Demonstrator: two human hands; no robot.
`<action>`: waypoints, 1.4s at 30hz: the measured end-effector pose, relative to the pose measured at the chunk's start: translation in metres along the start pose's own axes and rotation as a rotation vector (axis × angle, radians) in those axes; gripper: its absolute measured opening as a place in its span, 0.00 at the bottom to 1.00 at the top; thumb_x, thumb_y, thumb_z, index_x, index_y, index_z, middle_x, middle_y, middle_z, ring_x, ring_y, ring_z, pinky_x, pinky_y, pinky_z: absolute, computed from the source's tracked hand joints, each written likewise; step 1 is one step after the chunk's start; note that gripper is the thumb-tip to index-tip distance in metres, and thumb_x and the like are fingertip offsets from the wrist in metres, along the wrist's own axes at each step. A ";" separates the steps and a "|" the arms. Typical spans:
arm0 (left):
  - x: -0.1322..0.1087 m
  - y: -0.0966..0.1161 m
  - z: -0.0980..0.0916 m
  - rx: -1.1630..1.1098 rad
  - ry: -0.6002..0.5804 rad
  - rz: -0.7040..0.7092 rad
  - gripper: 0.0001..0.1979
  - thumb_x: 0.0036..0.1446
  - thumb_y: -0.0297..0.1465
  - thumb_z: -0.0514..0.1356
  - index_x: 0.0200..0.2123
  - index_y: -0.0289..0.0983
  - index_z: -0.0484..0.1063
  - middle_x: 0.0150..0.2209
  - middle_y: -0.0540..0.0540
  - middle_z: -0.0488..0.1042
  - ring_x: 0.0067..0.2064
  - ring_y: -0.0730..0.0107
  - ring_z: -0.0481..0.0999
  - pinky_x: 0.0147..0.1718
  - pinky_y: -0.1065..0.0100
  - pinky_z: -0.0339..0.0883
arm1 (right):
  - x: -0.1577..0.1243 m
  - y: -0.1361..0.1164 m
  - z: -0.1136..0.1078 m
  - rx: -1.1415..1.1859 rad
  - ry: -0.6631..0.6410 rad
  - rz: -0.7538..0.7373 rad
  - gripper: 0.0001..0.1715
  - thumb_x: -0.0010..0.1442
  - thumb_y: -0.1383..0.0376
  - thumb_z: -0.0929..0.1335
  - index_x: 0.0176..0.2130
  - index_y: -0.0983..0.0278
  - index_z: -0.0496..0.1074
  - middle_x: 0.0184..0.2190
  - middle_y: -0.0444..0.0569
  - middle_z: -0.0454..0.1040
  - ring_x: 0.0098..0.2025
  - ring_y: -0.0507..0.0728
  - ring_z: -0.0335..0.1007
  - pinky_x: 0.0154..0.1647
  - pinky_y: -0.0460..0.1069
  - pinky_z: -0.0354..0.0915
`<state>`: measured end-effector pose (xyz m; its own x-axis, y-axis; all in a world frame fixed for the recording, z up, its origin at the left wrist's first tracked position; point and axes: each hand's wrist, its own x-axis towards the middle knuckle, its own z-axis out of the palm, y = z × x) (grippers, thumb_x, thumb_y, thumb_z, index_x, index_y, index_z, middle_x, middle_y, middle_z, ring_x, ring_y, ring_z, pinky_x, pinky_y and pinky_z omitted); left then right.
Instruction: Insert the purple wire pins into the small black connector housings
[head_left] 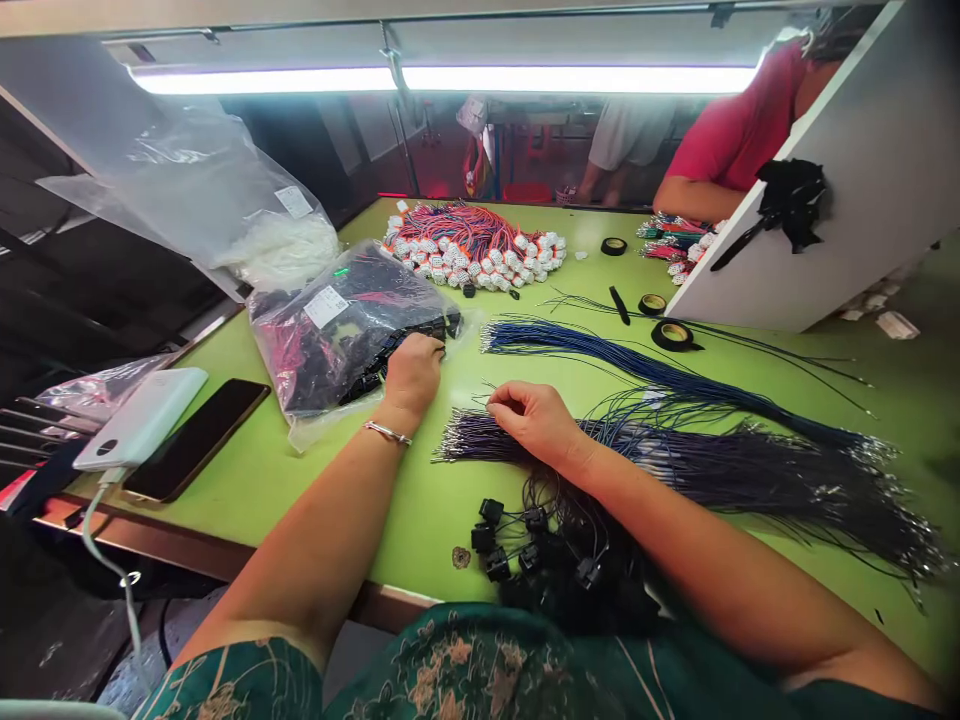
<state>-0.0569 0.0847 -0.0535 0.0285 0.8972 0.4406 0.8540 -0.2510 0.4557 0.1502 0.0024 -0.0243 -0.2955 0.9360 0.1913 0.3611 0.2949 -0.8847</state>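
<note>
I have my left forearm (322,545) angled up toward one o'clock, its left hand (415,375) back-up with fingers curled, the fingertips mostly hidden from me. My right forearm (712,560) runs toward ten o'clock; the right hand (541,425) sits at four o'clock from the left, thumb and forefinger pinched together, tips toward nine.

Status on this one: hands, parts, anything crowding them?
Left hand at black connectors along the plastic bag, grip hidden. Right hand over near wire bundle, grip unclear. Wired connectors clustered close, bodyward of right hand.
</note>
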 end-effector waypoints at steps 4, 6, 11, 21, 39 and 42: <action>0.002 -0.011 -0.005 0.002 -0.034 -0.062 0.15 0.50 0.25 0.58 0.42 0.33 0.78 0.33 0.41 0.76 0.37 0.59 0.73 0.40 0.61 0.66 | 0.003 -0.001 -0.004 0.069 0.015 0.088 0.08 0.51 0.67 0.66 0.25 0.67 0.74 0.22 0.44 0.72 0.25 0.49 0.62 0.29 0.45 0.58; 0.003 -0.013 -0.003 0.028 -0.035 -0.010 0.16 0.52 0.25 0.56 0.42 0.32 0.79 0.34 0.40 0.76 0.38 0.59 0.74 0.41 0.61 0.67 | 0.004 0.000 -0.005 0.109 0.015 0.145 0.08 0.50 0.66 0.66 0.24 0.67 0.74 0.20 0.44 0.70 0.25 0.50 0.61 0.28 0.45 0.57; 0.003 -0.006 0.001 0.083 0.002 0.122 0.13 0.55 0.27 0.56 0.38 0.30 0.79 0.44 0.36 0.77 0.47 0.56 0.75 0.50 0.61 0.65 | 0.007 0.004 -0.006 0.197 0.027 0.197 0.09 0.49 0.64 0.67 0.25 0.67 0.74 0.21 0.45 0.71 0.26 0.50 0.62 0.30 0.46 0.58; -0.001 0.004 0.007 -0.090 -0.033 0.029 0.11 0.54 0.29 0.59 0.39 0.36 0.78 0.39 0.42 0.79 0.40 0.61 0.76 0.43 0.62 0.69 | 0.007 0.005 -0.005 0.134 0.085 0.192 0.07 0.47 0.65 0.68 0.22 0.66 0.72 0.19 0.43 0.70 0.23 0.49 0.61 0.26 0.45 0.57; -0.019 0.028 -0.015 -0.933 -0.256 -0.387 0.17 0.48 0.31 0.67 0.43 0.37 0.79 0.34 0.44 0.81 0.36 0.64 0.78 0.41 0.61 0.71 | 0.007 0.001 -0.013 0.486 0.129 0.356 0.10 0.43 0.62 0.71 0.22 0.66 0.69 0.16 0.38 0.61 0.18 0.45 0.50 0.17 0.44 0.48; -0.030 0.042 -0.025 -1.336 -0.400 -0.557 0.16 0.46 0.30 0.69 0.41 0.35 0.78 0.35 0.44 0.80 0.35 0.68 0.79 0.42 0.66 0.72 | 0.005 -0.001 -0.013 0.416 0.163 0.255 0.09 0.45 0.62 0.70 0.22 0.66 0.68 0.18 0.39 0.63 0.21 0.47 0.54 0.22 0.45 0.52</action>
<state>-0.0353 0.0386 -0.0281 0.1932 0.9686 -0.1563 -0.2808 0.2073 0.9371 0.1600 0.0097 -0.0166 -0.0908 0.9957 -0.0177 0.0116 -0.0167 -0.9998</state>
